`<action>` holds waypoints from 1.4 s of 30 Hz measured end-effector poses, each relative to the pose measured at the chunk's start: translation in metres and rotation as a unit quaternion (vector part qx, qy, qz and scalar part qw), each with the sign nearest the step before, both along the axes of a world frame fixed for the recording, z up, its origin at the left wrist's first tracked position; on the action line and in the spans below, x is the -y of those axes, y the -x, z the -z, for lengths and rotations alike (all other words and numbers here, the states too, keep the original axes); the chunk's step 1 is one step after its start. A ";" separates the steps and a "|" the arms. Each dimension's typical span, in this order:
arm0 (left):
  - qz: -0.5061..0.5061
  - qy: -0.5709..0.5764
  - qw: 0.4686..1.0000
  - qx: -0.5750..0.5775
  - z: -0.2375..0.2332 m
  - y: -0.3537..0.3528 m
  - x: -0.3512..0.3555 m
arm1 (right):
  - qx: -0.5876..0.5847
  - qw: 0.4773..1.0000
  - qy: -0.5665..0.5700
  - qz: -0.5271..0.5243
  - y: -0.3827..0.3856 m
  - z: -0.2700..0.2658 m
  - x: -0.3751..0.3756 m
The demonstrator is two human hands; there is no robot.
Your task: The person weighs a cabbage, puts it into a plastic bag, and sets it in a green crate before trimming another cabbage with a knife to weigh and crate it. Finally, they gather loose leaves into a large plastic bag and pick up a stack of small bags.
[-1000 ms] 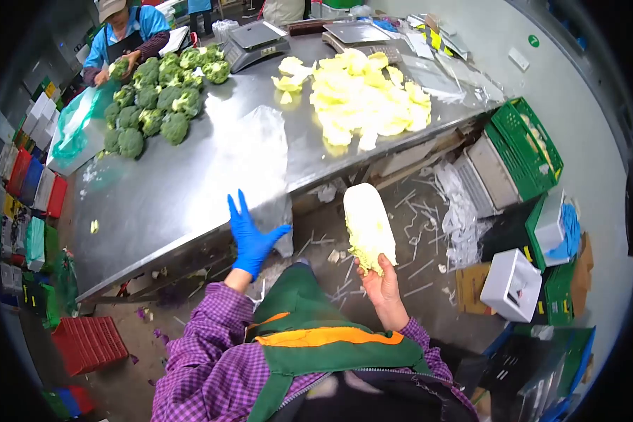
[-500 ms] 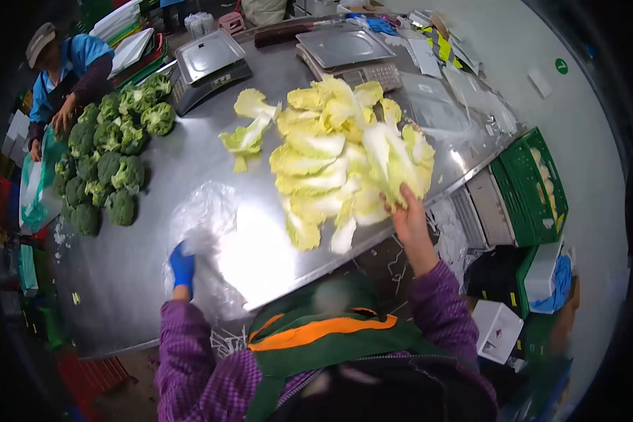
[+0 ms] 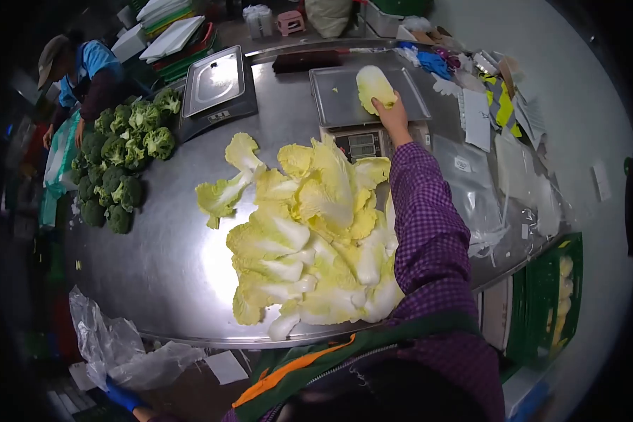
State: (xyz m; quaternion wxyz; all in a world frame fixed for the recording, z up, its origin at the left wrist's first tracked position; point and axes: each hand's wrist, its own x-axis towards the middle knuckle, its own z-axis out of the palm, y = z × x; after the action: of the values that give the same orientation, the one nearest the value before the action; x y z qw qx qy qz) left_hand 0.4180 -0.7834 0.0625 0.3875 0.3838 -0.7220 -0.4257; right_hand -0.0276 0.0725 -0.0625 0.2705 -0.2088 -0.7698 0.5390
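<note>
Gripping napa cabbage (image 3: pixel 375 86) in bare R hand (image 3: pixel 395 119), w/ thumb & fingers closed round leafy near end, prob. b/c of better purchase there than on smooth pale far end. Lying lengthwise on or just over metal scale pan (image 3: pixel 327 91), approx. mid-pan, prob. for even support; can't tell if fully resting. Just below R hand, facing wearer: digital readout (image 3: pixel 363 145), prob. so as to be legible w/o leaning. Way down & L, off near edge of steel table (image 3: pixel 169 274), touching clear plastic bag (image 3: pixel 144 362) w/ blue-gloved L hand (image 3: pixel 123 395); can't tell if pinching or spread, w/ fingers mostly hidden. Bag crumpled & hanging partly past edge, prob. b/c thin & held low. Between hands, nearer R: yellow-green cabbage leaves (image 3: pixel 316 246), overlapping in low heap, prob. stable due to lying flat. Beyond R hand, to its L: dark red brush (image 3: pixel 306 62), at back, prob. out of the way. Farther L: 2nd scale (image 3: pixel 214 84), then broccoli heads (image 3: pixel 119 155) heaped beside co-worker (image 3: pixel 95 60), prob. for easy reach. R of R hand: clear plastic packaging (image 3: pixel 464 172) & hi-vis vest (image 3: pixel 503 109); lower, past table edge, green crate (image 3: pixel 573 295) w/ pale contents, too unclear to name.
</note>
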 end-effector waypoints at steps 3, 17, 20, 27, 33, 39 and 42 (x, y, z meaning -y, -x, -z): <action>-0.036 -0.014 0.999 0.014 -0.005 -0.021 -0.021 | 0.149 0.943 -0.287 0.072 -0.014 -0.014 -0.018; 0.087 -0.040 0.993 -0.069 -0.001 0.115 -0.049 | 0.253 0.908 -0.133 -0.305 -0.192 0.088 0.059; 0.145 0.052 0.984 -0.084 -0.030 0.152 -0.039 | 0.259 0.904 -0.221 -0.258 -0.208 0.087 0.106; 0.133 0.200 0.967 -0.083 -0.103 0.246 -0.060 | 0.291 0.864 -0.185 -0.367 -0.216 0.061 0.161; -0.066 0.376 0.846 0.373 -0.055 0.291 0.054 | 0.250 0.834 -0.198 -0.449 -0.220 0.065 0.180; 0.248 0.049 0.934 0.251 0.089 0.170 0.025 | 0.306 0.888 -0.217 -0.266 -0.133 -0.023 0.081; 0.171 -0.068 0.941 0.283 0.124 0.087 -0.026 | 0.062 0.930 -0.359 -0.042 -0.066 -0.059 0.027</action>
State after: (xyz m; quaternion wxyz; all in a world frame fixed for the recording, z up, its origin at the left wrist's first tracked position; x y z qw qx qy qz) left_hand 0.3306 -0.7576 -0.0612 0.0616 0.3842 -0.8261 -0.4077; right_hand 0.0389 0.0456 -0.0032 0.2561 -0.0981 -0.9354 0.2231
